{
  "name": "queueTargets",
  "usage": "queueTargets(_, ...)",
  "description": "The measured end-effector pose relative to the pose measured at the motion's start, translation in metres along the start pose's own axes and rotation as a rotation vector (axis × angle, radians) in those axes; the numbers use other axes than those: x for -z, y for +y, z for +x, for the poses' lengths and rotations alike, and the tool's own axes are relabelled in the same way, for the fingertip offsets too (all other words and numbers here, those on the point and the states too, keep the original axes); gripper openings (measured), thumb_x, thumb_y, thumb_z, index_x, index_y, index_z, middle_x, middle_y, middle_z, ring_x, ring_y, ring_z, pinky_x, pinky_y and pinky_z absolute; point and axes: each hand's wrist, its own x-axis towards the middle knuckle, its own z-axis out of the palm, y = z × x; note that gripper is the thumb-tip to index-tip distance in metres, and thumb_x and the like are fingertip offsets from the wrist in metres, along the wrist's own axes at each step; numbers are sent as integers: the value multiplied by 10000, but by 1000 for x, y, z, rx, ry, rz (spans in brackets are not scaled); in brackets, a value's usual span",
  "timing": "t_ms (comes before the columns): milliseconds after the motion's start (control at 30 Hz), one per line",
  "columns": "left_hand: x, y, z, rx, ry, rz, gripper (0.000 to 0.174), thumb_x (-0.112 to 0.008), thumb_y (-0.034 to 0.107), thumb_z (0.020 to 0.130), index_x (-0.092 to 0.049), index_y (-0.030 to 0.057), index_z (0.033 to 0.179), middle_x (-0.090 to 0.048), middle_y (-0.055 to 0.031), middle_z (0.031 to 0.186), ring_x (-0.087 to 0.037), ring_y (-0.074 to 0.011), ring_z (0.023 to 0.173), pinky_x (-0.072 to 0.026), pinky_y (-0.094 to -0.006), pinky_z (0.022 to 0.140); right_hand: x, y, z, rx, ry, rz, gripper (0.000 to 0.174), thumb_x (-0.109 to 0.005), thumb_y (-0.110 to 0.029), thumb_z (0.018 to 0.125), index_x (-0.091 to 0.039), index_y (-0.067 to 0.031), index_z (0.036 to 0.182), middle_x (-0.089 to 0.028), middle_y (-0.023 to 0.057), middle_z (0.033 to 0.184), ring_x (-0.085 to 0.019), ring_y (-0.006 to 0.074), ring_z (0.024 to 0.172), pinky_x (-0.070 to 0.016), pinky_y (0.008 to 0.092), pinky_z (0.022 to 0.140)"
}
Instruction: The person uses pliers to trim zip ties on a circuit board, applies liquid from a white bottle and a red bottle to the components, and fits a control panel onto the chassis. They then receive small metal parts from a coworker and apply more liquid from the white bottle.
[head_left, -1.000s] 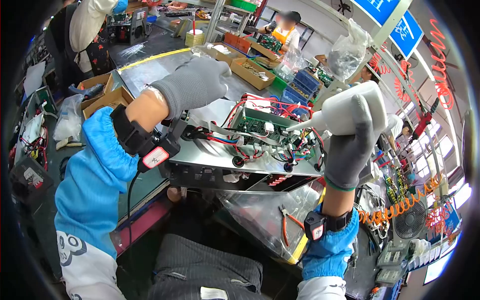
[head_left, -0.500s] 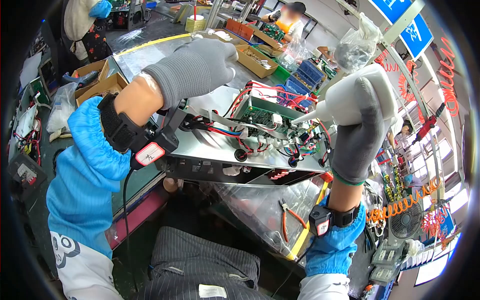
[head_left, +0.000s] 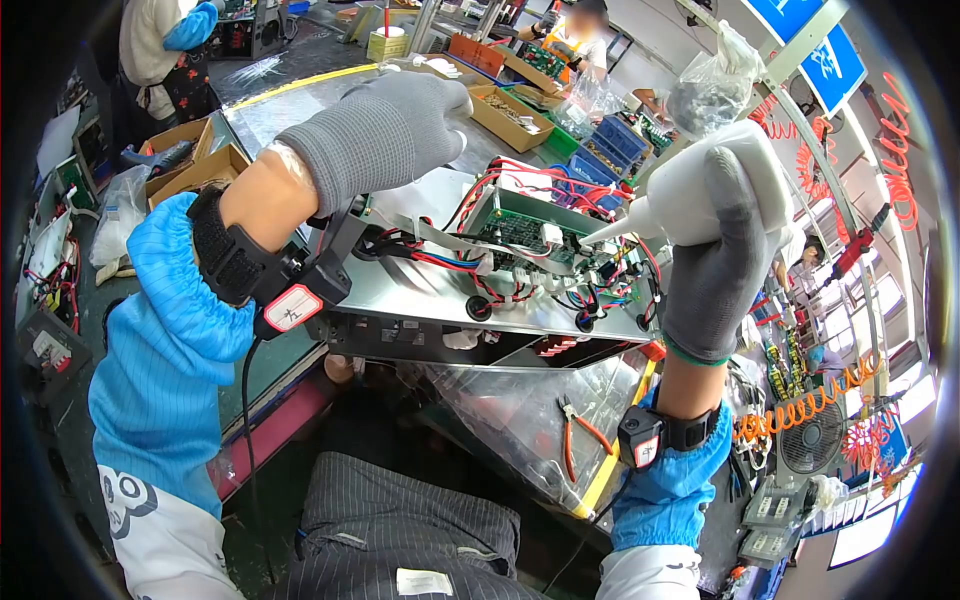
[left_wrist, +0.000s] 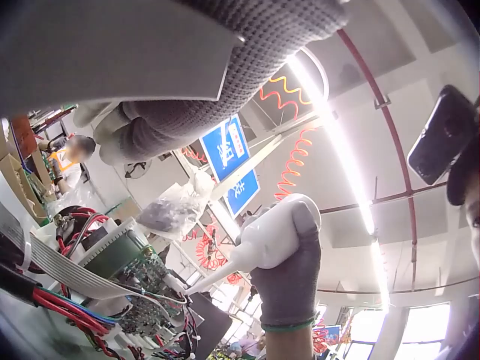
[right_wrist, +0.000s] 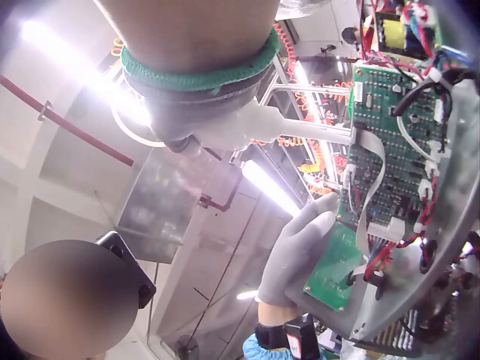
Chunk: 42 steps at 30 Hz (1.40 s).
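Observation:
My gloved right hand (head_left: 722,235) grips a white squeeze bottle (head_left: 675,205), tilted so its thin nozzle points down and left. In the left wrist view, the nozzle tip (left_wrist: 192,291) is right at the edge of a green circuit board (left_wrist: 146,289). That board sits in an open metal chassis (head_left: 400,290) among red, black and blue wires and a grey ribbon cable (right_wrist: 373,161). My gloved left hand (head_left: 385,135) holds the edge of a metal panel (left_wrist: 112,56) at the chassis's left side. A smaller green board (right_wrist: 335,270) shows on this panel in the right wrist view.
Red-handled pliers (head_left: 575,440) lie on clear plastic sheeting in front of the chassis. Behind stand a cardboard box of small parts (head_left: 510,118) and blue bins (head_left: 612,145). A plastic bag (head_left: 712,85) hangs at upper right. Other people work at the far benches.
The head view has shifted slightly, then steadied. Both hands keep their holds, and the nozzle tip stays near the right end of the board.

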Motion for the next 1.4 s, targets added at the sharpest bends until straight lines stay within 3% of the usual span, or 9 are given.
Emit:
queueTargets(167,0,-1,0,5,2,-31,356,-610,300,905,-636,80,1184,-652,-168,1108,-604,-366,1052,-486,-443,952,-1,-6,0,-98,25,156,396,-675,-223,910,-595,34,1201,-609,132,1115,-653,220,1020,-575,381,846)
queueTargets(233,0,-1,0,22,-1,-46,356,-609,298,905,-635,81,1186,-652,-169,1107,-604,-367,1051,-486,-442,951,1,-11,2,-306,5,476,336,-667,3,864,-705,-120,1175,-593,151,1255,-617,275,1124,-577,390,868)
queueTargets(367,-1,-2,1,-29,-1,12,355,-609,297,907,-634,81,1186,-655,-166,1114,-604,-365,1056,-484,-441,959,0,-8,1,-303,34,477,414,-695,45,799,-709,-133,1173,-612,154,1238,-625,296,1111,-569,399,872)
queueTargets(400,-1,-2,1,-65,-11,72,353,-610,298,907,-635,81,1185,-655,-163,1122,-604,-364,1061,-483,-440,962,0,-2,0,-161,13,240,358,-697,-93,844,-649,-55,1196,-623,143,1170,-642,262,1059,-566,385,865)
queueTargets(433,-2,-3,1,-66,-11,71,353,-610,298,907,-635,81,1185,-655,-163,1122,-604,-364,1061,-483,-440,962,1,1,0,-18,-8,4,432,-699,-231,888,-590,24,1219,-635,132,1102,-660,229,1007,-562,371,857)
queueTargets(900,3,3,0,46,-24,-44,357,-610,287,911,-634,68,1192,-649,-166,1138,-600,-363,1087,-475,-436,981,1,-2,1,-43,-3,-5,426,-688,-234,890,-595,28,1212,-644,131,1077,-670,223,972,-570,368,824)
queueTargets(1033,-1,-2,0,22,-8,-44,368,-611,289,909,-634,69,1202,-649,-172,1144,-602,-361,1096,-474,-436,985,1,-4,3,-85,22,65,409,-675,-250,895,-609,35,1180,-650,130,1057,-669,215,955,-564,356,814)
queueTargets(1100,-4,-5,0,-112,19,108,372,-613,291,909,-634,69,1207,-653,-176,1140,-607,-358,1100,-473,-434,991,1,-4,3,-70,17,38,405,-673,-253,896,-612,38,1172,-652,129,1051,-669,211,950,-562,352,813)
queueTargets(1400,1,-1,0,-34,11,-20,370,-614,287,912,-632,69,1211,-658,-179,1113,-626,-347,1075,-482,-426,985,3,1,3,-52,3,56,395,-672,-244,902,-614,30,1182,-652,123,1062,-667,206,966,-559,349,824)
